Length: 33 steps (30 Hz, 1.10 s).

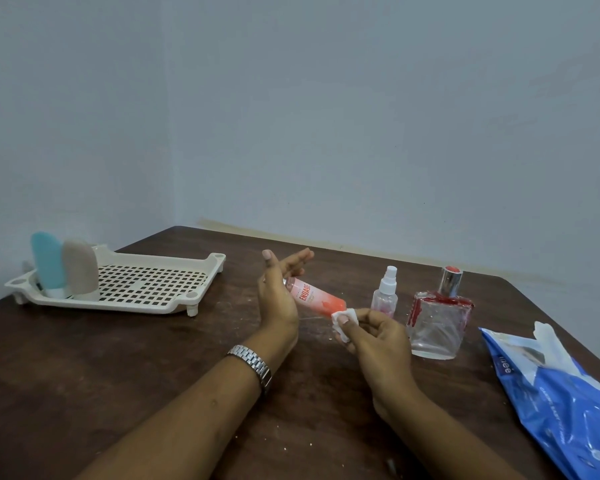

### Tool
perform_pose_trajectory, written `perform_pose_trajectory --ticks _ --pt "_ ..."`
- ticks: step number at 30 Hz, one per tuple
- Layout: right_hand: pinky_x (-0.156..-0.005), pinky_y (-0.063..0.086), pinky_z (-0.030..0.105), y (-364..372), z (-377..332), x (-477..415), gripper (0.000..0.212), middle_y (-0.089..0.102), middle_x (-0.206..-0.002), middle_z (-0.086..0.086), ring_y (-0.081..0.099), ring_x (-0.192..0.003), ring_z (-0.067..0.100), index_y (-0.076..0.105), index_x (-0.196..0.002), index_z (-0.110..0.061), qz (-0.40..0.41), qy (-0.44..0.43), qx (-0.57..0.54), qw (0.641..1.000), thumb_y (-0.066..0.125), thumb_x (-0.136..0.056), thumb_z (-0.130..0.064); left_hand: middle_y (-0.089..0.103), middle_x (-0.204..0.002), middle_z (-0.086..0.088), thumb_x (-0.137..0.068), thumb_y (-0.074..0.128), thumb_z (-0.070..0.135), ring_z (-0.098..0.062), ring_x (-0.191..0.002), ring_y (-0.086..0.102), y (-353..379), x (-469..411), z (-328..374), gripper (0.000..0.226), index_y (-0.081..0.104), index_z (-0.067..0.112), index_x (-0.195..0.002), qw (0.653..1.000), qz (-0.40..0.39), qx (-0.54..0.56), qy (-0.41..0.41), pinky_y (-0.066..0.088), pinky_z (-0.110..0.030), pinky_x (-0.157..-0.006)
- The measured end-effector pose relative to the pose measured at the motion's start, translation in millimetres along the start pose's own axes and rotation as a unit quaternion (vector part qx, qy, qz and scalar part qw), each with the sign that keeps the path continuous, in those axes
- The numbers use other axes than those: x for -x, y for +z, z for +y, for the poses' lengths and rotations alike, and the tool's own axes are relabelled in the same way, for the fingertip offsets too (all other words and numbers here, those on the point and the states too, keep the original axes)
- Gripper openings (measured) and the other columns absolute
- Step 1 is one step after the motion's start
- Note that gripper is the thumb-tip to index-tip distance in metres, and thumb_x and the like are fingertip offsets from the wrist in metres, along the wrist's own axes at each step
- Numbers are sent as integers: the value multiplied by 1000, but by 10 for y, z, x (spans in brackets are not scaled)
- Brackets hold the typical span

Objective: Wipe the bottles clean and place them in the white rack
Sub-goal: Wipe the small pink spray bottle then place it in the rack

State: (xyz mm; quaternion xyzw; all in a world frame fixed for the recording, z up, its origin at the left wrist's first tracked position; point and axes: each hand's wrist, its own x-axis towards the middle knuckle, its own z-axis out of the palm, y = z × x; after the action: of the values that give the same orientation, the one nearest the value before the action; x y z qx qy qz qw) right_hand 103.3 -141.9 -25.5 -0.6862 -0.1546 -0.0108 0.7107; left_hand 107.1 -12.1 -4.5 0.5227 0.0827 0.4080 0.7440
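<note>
My left hand (278, 296) holds a pink-red spray bottle (314, 297) by its cap end, tilted above the table. My right hand (374, 341) pinches a small white wipe (343, 320) against the bottle's lower end. On the table to the right, a small clear spray bottle (384, 292) stands beside a square glass perfume bottle (437, 323) with red trim and a silver cap. The white rack (146, 289) lies at the far left; a blue bottle (47, 263) and a beige bottle (80, 268) stand in its left end.
A blue plastic wipe packet (555, 393) lies at the table's right edge with a white wipe sticking out. The dark wooden table (118, 358) meets grey walls at the back. A metal watch (253, 365) is on my left wrist.
</note>
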Motion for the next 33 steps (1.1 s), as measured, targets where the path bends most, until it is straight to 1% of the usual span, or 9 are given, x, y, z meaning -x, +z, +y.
perform_pose_trajectory --ticks 7,13,16,18,21,25,29,31,33 --pt "-80 54 37 -56 -50 -54 14 68 -87 -4 64 -86 14 63 -86 -26 35 -90 47 994 54 -92 -17 70 -113 9 -100 15 50 -11 -108 60 -85 -133 56 62 71 23 -103 997 -68 11 -37 46 -35 -91" --pt "-80 44 7 -18 -102 0 26 64 -105 -19 57 -100 -7 60 -115 -28 -85 -192 147 967 49 -95 -16 64 -125 2 -95 21 54 -9 -119 55 -49 -64 1 62 66 17 -115 977 -205 -42 -38 44 -31 -96" --pt "-91 41 9 35 -112 46 30 62 -114 -16 53 -110 -7 57 -121 -25 -124 -213 151 957 47 -96 -12 67 -84 -9 -93 28 57 -6 -79 60 -4 29 26 58 68 21 -116 959 -268 -84 -26 46 -12 -74" --pt "-88 40 6 25 -129 54 31 60 -112 -22 51 -109 -12 55 -121 -26 -120 -222 132 959 47 -96 -9 53 -56 -20 -100 27 44 -10 -59 55 17 94 51 52 62 16 -126 947 -297 -124 -17 47 -16 -67" --pt "-90 43 12 7 -135 51 30 62 -113 -18 56 -109 -6 56 -118 -26 -118 -219 82 965 50 -94 -8 45 -112 -41 -102 28 36 -50 -106 47 27 158 76 46 59 17 -130 932 -334 -143 0 35 -55 -103" --pt "-88 49 20 25 -172 73 30 68 -112 -2 62 -107 9 59 -114 -20 -133 -201 -29 970 54 -90 -2 60 -125 -2 -93 32 51 -22 -132 44 39 131 83 48 59 32 -128 929 -333 -159 18 30 -43 -114" --pt "-85 50 19 4 -185 69 41 66 -117 -1 61 -109 9 57 -118 -25 -131 -197 -66 969 58 -87 2 46 -131 -30 -78 45 78 -48 -124 45 50 131 47 67 48 43 -135 919 -360 -159 -14 37 -59 -104" --pt "-88 51 23 -13 -174 63 45 66 -116 -9 60 -111 8 57 -115 -31 -119 -230 -26 965 60 -85 2 44 -141 1 -63 39 93 -32 -133 40 46 142 42 87 36 52 -139 911 -367 -188 3 35 -47 -109" --pt "-87 51 21 -30 -171 54 48 65 -110 -24 61 -107 3 56 -114 -34 -109 -255 17 960 60 -85 4 34 -144 18 -54 30 99 -10 -138 27 37 132 51 104 12 50 -144 899 -366 -235 48 28 -18 -106"
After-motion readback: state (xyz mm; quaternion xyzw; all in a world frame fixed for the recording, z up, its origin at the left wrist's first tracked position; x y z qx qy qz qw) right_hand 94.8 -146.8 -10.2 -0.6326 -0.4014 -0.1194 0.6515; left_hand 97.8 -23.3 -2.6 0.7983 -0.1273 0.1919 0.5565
